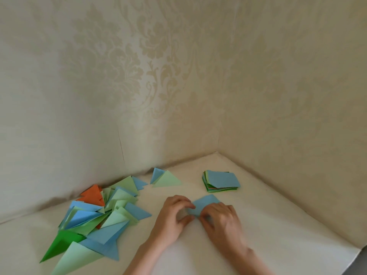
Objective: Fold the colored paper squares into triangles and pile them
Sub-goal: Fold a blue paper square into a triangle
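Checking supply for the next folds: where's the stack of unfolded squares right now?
In the head view the stack of squares sits on the table right of centre, near the wall corner, just beyond the right hand and apart from the pile of triangles on the left.

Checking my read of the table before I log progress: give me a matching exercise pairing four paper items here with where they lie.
Column one:
1. blue sheet
2. stack of unfolded squares
3. orange triangle
4. dark green triangle

Column two:
A. near edge of the folded pile, on the left
B. far right of the table, apart from both hands
C. between the left hand and right hand, being pinched
D. far side of the folded pile, near the wall

Pairs: 1-C, 2-B, 3-D, 4-A
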The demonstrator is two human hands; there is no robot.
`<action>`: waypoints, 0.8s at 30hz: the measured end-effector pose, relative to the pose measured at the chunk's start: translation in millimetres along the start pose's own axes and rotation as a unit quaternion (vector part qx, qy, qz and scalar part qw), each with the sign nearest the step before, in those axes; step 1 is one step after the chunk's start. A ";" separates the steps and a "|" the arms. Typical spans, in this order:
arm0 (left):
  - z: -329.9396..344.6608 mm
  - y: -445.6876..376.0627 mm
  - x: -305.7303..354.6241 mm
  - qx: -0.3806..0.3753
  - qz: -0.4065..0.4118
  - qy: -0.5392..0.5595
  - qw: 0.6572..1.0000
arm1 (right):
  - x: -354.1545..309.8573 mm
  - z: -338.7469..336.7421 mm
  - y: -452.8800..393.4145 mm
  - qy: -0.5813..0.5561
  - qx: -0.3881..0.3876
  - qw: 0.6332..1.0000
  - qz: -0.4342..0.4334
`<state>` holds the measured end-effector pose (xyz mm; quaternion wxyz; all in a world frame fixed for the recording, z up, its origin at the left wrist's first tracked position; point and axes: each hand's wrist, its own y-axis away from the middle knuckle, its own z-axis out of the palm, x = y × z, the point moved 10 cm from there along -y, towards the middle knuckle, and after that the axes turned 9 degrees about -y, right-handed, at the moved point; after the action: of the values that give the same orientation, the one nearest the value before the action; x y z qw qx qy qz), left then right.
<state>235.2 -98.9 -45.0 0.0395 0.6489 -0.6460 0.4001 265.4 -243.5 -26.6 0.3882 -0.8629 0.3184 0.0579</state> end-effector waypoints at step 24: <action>8.5 -9.9 -1.6 0.002 -0.058 -0.090 0.994 | 32.5 17.8 2.6 -0.125 -0.022 0.983 0.130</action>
<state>248.1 -100.8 -47.1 0.0032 0.7185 -0.6078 0.3381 292.2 -248.6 -51.8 0.3951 -0.8082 0.3757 0.2228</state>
